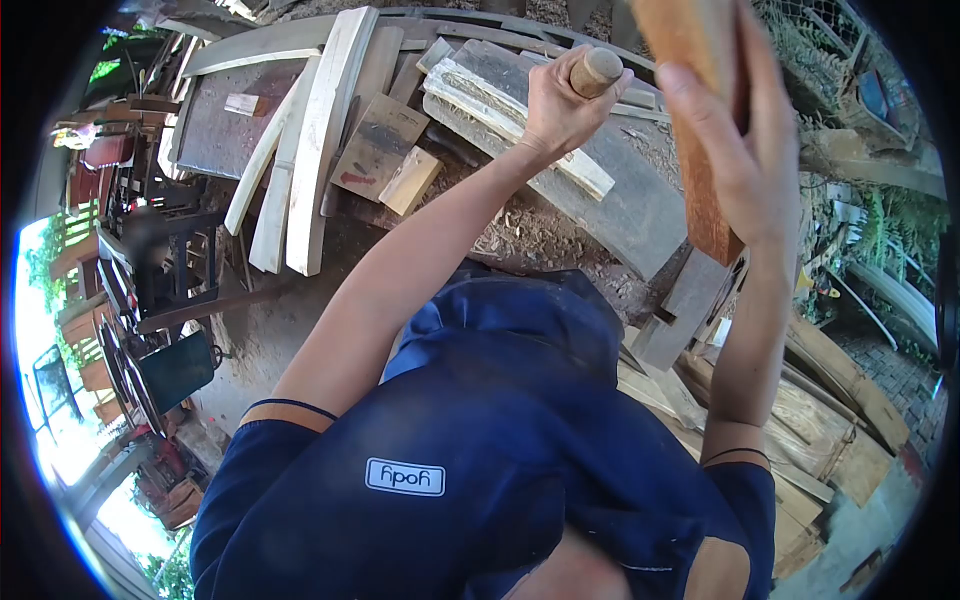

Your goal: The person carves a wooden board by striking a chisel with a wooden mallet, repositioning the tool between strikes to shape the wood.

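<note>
My left hand is closed around a round wooden chisel handle, its flat butt end facing up toward me. Any blade below the fist is hidden. Beneath that hand lies a pale, rough-cut wood strip on a wide grey board. My right hand grips a long reddish-brown wooden block, raised close to the camera. The thumb lies on one side and the fingers on the other; the block's upper end runs out of view.
Long pale planks and a small wood block lie left of the left hand. Wood shavings cover the area before my body. Stacked boards lie at the right, and a dark green chair-like object stands at the left.
</note>
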Tool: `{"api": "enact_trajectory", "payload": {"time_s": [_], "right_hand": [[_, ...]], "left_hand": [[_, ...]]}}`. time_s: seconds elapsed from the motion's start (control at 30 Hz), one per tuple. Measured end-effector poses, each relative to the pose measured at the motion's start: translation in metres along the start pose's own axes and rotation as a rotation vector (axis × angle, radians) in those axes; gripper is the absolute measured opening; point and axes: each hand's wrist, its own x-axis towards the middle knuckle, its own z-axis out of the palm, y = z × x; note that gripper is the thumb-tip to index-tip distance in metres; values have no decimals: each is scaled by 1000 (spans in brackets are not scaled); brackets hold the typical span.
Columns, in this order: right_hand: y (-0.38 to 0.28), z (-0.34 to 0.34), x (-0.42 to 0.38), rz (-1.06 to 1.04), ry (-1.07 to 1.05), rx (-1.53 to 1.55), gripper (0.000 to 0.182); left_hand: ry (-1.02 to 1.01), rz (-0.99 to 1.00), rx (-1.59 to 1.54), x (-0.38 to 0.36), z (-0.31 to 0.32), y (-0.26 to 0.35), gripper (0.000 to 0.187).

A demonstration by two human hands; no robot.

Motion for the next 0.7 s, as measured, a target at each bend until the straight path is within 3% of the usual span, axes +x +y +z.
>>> {"api": "enact_trajectory", "payload": {"time_s": [0.03,0.1,0.13,0.3,0.37,0.43,0.5,0.7], "right_hand": [[-3,2,-4,3,1,1,73],[-12,9,-13,138,-97,-305,73],[-10,15,-18,333,-321,-414,74],[3,16,-27,264,-251,-309,79],[10,18,-37,282,-106,-199,79],[18,16,-46,300,-94,-170,78],[19,14,-53,380,-68,-124,79],[22,13,-65,465,-24,-18,79]], "left_hand": [[-2,-3,1,-2,-1,-1,20],[8,81,-18,-1,-3,0,18],[-93,19,-148,-5,-8,1,17],[71,12,-218,17,-22,-5,18],[111,-168,-324,35,-46,-13,25],[327,-249,-343,52,-53,-19,24],[331,-203,-451,55,-57,-18,26],[198,-112,-300,42,-36,-8,24]]}}
